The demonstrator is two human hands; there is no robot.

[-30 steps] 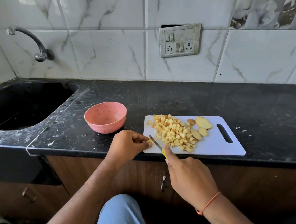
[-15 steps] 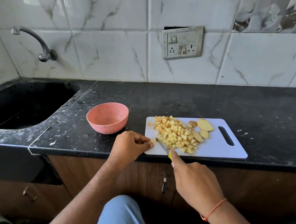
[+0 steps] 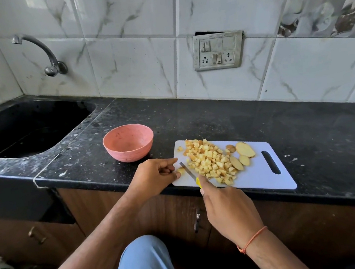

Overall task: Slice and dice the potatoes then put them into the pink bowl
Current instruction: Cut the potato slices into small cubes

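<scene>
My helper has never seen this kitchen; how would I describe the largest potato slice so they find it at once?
On the black countertop, find the white cutting board. Right of the diced potato pile, near the board's handle slot, lies the largest potato slice, a pale oval farthest back, bigger than its neighbouring slices.

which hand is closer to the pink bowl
Left. The left hand sits just in front of the pink bowl, at the cutting board's left edge. The right hand grips the knife farther right, at the board's near edge.
</scene>
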